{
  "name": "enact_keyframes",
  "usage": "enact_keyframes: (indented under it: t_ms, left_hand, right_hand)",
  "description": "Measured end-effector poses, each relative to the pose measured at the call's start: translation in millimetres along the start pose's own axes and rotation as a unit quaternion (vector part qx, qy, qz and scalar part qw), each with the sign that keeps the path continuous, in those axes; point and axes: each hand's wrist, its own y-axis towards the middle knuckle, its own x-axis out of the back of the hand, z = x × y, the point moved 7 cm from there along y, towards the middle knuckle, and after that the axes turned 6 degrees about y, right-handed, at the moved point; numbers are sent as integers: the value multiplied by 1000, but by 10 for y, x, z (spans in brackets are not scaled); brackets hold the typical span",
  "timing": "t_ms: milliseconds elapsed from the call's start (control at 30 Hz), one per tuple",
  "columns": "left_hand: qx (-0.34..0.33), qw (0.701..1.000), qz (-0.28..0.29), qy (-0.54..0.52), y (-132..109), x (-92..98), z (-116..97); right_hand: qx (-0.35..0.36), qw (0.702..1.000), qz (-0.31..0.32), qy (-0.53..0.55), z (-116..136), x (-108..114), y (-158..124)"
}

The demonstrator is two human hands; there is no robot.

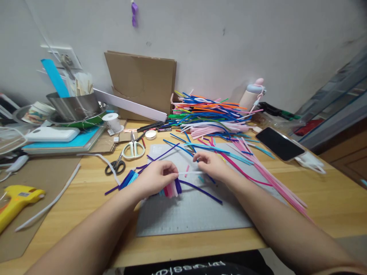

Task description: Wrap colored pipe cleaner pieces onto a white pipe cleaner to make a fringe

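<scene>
My left hand [156, 177] is closed around a bundle of short pipe-cleaner pieces [171, 188] in pink, purple and blue, held over the grey cutting mat [195, 214]. My right hand [210, 165] pinches the far end of a white pipe cleaner [189, 173] that stretches between both hands. A long dark purple pipe cleaner [202, 192] lies on the mat just below them. More blue pieces [128, 178] stick out to the left of my left hand.
A big heap of coloured pipe cleaners [209, 114] sits at the back, with long pink ones [266, 175] fanning right. Scissors [115, 165], white snips [133, 149], a yellow glue gun [15, 200], a phone [279, 143], cardboard [142, 82] and a metal pot [75, 105] surround the mat.
</scene>
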Motion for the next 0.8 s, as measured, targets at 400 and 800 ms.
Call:
enact_keyframes:
  t_ms: [400,800]
  left_hand:
    - [-73,958,-54,272,-51,-139,-147]
    - [-19,981,-23,192,1,-209,43]
  right_hand:
    - [1,904,-5,428,66,371,13]
    - [298,846,-433,91,489,965,-479]
